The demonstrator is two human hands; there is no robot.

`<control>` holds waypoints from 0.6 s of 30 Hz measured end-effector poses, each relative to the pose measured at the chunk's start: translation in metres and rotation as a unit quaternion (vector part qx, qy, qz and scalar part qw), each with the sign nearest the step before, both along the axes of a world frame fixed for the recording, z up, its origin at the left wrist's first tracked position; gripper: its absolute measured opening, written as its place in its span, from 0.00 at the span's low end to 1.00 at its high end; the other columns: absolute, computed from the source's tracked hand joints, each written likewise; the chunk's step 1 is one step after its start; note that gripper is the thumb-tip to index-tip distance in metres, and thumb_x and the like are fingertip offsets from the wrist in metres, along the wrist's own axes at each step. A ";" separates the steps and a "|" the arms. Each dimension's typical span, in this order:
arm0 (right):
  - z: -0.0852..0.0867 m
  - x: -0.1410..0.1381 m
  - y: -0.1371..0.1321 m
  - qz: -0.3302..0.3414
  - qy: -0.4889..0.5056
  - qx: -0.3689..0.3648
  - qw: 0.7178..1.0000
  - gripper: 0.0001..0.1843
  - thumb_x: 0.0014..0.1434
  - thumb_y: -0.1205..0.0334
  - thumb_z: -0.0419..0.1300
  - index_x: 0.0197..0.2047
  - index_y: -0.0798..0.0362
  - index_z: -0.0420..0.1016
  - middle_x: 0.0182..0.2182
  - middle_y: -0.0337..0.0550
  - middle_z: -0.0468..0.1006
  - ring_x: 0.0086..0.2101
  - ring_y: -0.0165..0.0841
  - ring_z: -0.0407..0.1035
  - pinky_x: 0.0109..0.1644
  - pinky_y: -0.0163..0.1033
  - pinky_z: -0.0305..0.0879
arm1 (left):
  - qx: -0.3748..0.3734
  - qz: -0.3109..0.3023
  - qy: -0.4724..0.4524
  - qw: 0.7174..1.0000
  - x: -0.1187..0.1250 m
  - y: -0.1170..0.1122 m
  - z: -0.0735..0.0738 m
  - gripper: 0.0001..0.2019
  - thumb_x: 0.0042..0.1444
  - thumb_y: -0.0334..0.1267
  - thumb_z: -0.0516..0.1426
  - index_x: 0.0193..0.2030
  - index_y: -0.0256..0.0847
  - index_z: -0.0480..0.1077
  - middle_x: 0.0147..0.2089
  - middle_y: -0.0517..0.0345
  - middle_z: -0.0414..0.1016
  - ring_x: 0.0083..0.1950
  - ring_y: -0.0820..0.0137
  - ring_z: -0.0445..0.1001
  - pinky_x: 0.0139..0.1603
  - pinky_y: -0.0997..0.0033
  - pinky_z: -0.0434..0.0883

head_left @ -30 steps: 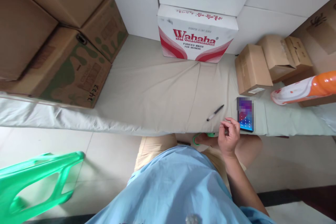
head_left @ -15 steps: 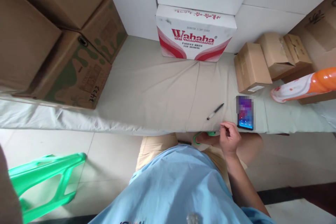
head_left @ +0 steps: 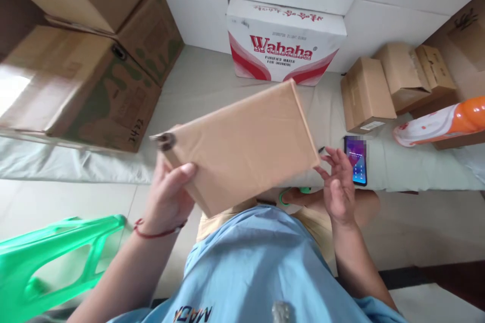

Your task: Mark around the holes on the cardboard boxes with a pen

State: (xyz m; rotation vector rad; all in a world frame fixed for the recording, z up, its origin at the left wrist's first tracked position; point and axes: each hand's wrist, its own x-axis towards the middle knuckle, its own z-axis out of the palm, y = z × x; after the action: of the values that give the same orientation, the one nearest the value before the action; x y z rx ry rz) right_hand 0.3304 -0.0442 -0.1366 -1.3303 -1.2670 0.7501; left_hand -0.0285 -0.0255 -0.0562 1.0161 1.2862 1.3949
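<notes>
My left hand (head_left: pixel 172 179) grips the left end of a flat, brown rectangular object (head_left: pixel 246 154), with the thumb on its upper face and the fingers underneath. A dark, round, hollow-looking part (head_left: pixel 165 142) shows at its upper left corner. The object is tilted above the table's front edge and over my lap; its exact kind cannot be told. My right hand (head_left: pixel 338 186) is open beside its right corner, fingers apart and slightly bent. Behind those fingertips shows the tip of a pen (head_left: pixel 322 150), mostly hidden. A lit phone (head_left: pixel 356 166) lies just right of this hand.
A white and red water carton (head_left: pixel 284 45) stands at the back of the cloth-covered table (head_left: pixel 204 88). Brown cartons (head_left: pixel 109 96) stack up at left. Small boxes (head_left: pixel 367 93) and an orange-white bottle (head_left: pixel 435 121) stand at right. A green stool (head_left: pixel 91 242) is on the floor.
My left hand has come in from the left with the brown object. My right hand has opened from a loose curl. The brown surface over the left carton's top is gone.
</notes>
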 end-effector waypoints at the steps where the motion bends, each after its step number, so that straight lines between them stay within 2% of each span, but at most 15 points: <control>1: 0.003 -0.003 0.001 0.031 0.020 0.005 0.999 0.41 0.70 0.31 0.59 0.78 0.39 0.63 0.74 0.54 0.69 0.66 0.49 0.73 0.60 0.57 0.81 | -0.027 -0.004 -0.043 0.999 0.007 0.002 -0.007 0.41 0.59 0.56 0.69 0.77 0.56 0.63 0.65 0.52 0.80 0.62 0.52 0.79 0.60 0.52 0.83; 3: 0.006 -0.006 -0.001 0.077 0.041 -0.015 0.996 0.48 0.68 0.24 0.55 0.82 0.38 0.57 0.80 0.51 0.62 0.74 0.52 0.64 0.66 0.62 0.77 | -0.074 -0.045 -0.087 0.992 0.023 0.005 -0.020 0.44 0.58 0.57 0.71 0.78 0.55 0.62 0.65 0.49 0.79 0.60 0.54 0.80 0.57 0.55 0.83; 5: 0.005 -0.008 -0.004 0.081 0.060 -0.070 0.992 0.49 0.68 0.25 0.57 0.83 0.39 0.54 0.80 0.50 0.61 0.76 0.52 0.62 0.70 0.63 0.74 | -0.081 -0.099 -0.095 0.987 0.038 0.006 -0.027 0.43 0.61 0.63 0.68 0.79 0.58 0.61 0.63 0.49 0.78 0.60 0.56 0.80 0.52 0.60 0.83; 7: 0.003 -0.009 -0.006 0.036 0.108 -0.128 0.985 0.49 0.68 0.31 0.62 0.83 0.40 0.54 0.80 0.49 0.63 0.74 0.50 0.65 0.72 0.61 0.73 | -0.065 -0.157 -0.113 0.979 0.050 0.006 -0.028 0.42 0.64 0.67 0.64 0.80 0.60 0.60 0.62 0.49 0.77 0.62 0.56 0.79 0.50 0.63 0.82; 8: 0.002 -0.009 -0.007 0.001 0.145 -0.148 0.978 0.48 0.68 0.33 0.64 0.83 0.40 0.55 0.79 0.48 0.64 0.74 0.48 0.67 0.72 0.60 0.72 | -0.056 -0.183 -0.123 0.974 0.054 0.005 -0.027 0.41 0.65 0.66 0.65 0.81 0.61 0.59 0.62 0.49 0.77 0.63 0.56 0.78 0.51 0.63 0.82; 10: 0.003 -0.009 -0.006 -0.063 0.225 -0.171 0.957 0.46 0.66 0.35 0.67 0.80 0.40 0.61 0.78 0.46 0.67 0.72 0.46 0.69 0.72 0.56 0.72 | -0.049 -0.211 -0.135 0.967 0.061 0.005 -0.022 0.45 0.62 0.57 0.71 0.81 0.64 0.57 0.62 0.51 0.76 0.66 0.56 0.77 0.55 0.63 0.81; 12: 0.005 -0.008 -0.003 -0.092 0.275 -0.186 0.939 0.43 0.65 0.36 0.69 0.77 0.41 0.67 0.75 0.45 0.72 0.70 0.44 0.72 0.71 0.53 0.73 | -0.056 -0.202 -0.142 0.967 0.067 0.005 -0.020 0.52 0.57 0.47 0.77 0.82 0.65 0.53 0.60 0.54 0.77 0.65 0.59 0.78 0.59 0.63 0.80; 14: 0.007 -0.007 0.000 -0.093 0.294 -0.190 0.932 0.40 0.63 0.37 0.71 0.73 0.42 0.72 0.71 0.45 0.77 0.67 0.44 0.74 0.69 0.51 0.74 | -0.073 -0.177 -0.158 0.969 0.072 0.006 -0.020 0.53 0.55 0.44 0.78 0.80 0.63 0.54 0.57 0.56 0.78 0.62 0.61 0.80 0.60 0.64 0.80; 18: 0.005 -0.003 0.005 -0.086 0.294 -0.175 0.936 0.36 0.60 0.38 0.74 0.68 0.42 0.79 0.66 0.42 0.82 0.63 0.41 0.77 0.63 0.45 0.78 | -0.086 -0.140 -0.167 0.972 0.075 0.010 -0.027 0.39 0.53 0.46 0.79 0.67 0.53 0.68 0.52 0.57 0.81 0.54 0.66 0.82 0.54 0.69 0.80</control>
State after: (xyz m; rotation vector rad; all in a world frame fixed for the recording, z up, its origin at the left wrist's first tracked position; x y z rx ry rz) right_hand 0.3278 -0.0389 -0.1318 -1.3328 -0.5470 1.1778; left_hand 0.0461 -0.0154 -0.0830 0.7713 0.9544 1.1571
